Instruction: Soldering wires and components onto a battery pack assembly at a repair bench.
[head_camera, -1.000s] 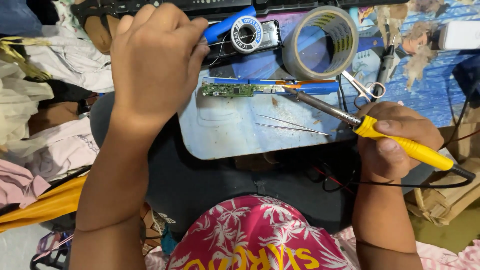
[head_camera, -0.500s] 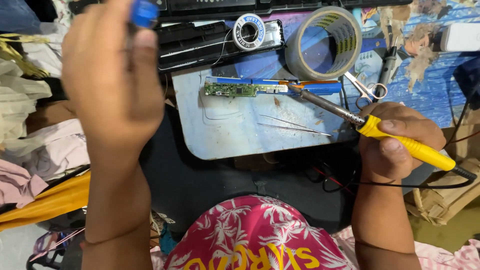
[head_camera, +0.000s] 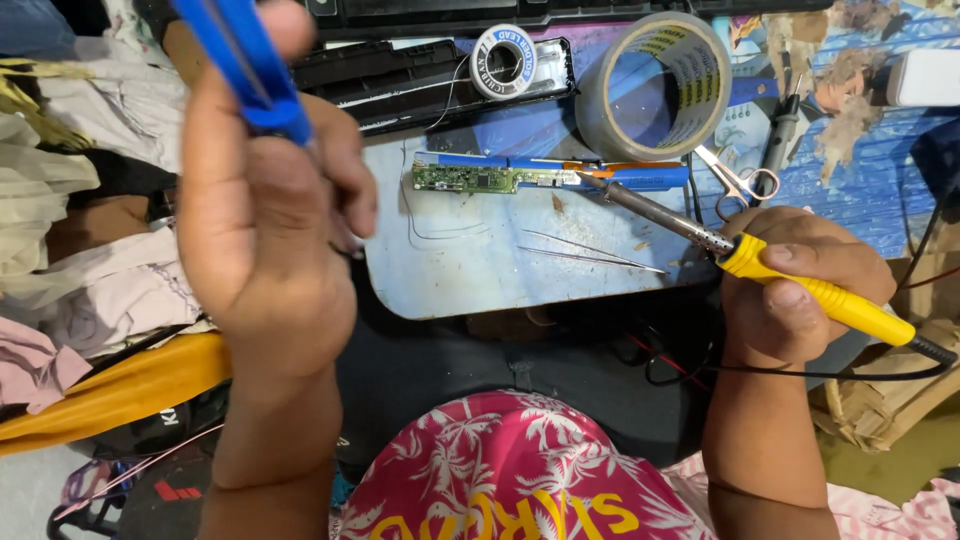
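Solder spool (head_camera: 503, 60) at top centre of work surface: round white label on its face, dark print, ring shape around centre hole. Tape roll (head_camera: 654, 85) just right of spool: beige inner core with dark printed marks. No screens, no signs.

The left hand (head_camera: 265, 215) is now lifted well clear of the tabletop, raised toward the camera and filling the left of the view. A second ago it lay over the solder spool (head_camera: 503, 61) with the blue tool (head_camera: 245, 65) low between its fingers. The spool is now uncovered, and the blue tool stands high above the fist.
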